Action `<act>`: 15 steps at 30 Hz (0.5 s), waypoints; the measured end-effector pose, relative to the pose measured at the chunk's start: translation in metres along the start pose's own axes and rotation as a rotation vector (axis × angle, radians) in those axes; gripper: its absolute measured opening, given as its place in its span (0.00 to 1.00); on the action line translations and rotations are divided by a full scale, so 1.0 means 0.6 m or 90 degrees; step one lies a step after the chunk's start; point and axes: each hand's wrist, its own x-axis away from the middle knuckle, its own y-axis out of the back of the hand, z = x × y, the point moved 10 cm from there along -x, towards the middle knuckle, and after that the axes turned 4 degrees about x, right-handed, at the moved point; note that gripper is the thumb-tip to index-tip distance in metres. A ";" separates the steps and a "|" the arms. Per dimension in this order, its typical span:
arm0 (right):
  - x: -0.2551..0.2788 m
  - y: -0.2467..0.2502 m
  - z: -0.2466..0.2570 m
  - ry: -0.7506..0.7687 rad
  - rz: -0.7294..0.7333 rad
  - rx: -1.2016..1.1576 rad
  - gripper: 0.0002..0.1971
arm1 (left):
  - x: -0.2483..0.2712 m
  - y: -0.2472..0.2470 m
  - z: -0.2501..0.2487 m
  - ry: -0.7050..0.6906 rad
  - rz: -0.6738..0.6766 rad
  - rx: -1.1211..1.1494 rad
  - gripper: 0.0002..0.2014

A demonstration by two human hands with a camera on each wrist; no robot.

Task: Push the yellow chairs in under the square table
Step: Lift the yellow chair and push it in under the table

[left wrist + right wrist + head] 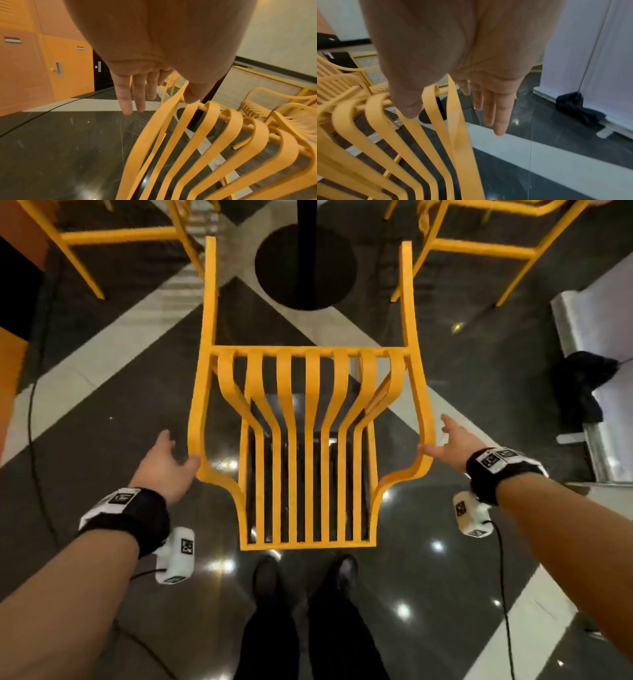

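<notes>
Both forearms reach forward from the bottom corners of the head view, each with a black wrist strap with printed white markers and a small white camera block hanging below it. Between them stands the yellow slatted armchair with curved flat bands, smooth and matte, its back rail nearest to the person's black shoes at 6 o'clock. The slats bend from the back down into the seat, and the two armrests run toward 12 o'clock.

The left hand is spread, with straight relaxed fingers pointing forward outside the left armrest; its thumb touches the outer curve of that armrest. The right hand is spread in the same way, its fingers straight beside the right armrest and its thumb lying on the yellow bands. Neither hand closes around the frame.

At 12 o'clock the black round table base with a black post stands on the glossy dark floor with pale grey stripes, just beyond the armrest tips. Two more yellow chairs stand at 11 and 1 o'clock. Orange metal lockers are at 9 o'clock, and a dark cloth bundle lies at 3 o'clock.
</notes>
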 end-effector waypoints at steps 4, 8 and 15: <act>-0.049 -0.069 -0.021 -0.031 0.009 -0.108 0.30 | -0.039 -0.076 0.035 0.086 -0.002 0.028 0.31; -0.077 -0.128 -0.050 -0.065 0.016 -0.283 0.22 | -0.077 -0.125 0.072 0.117 -0.065 0.093 0.23; -0.055 -0.179 -0.105 -0.184 -0.073 -0.431 0.22 | -0.086 -0.138 0.076 0.045 -0.126 0.174 0.14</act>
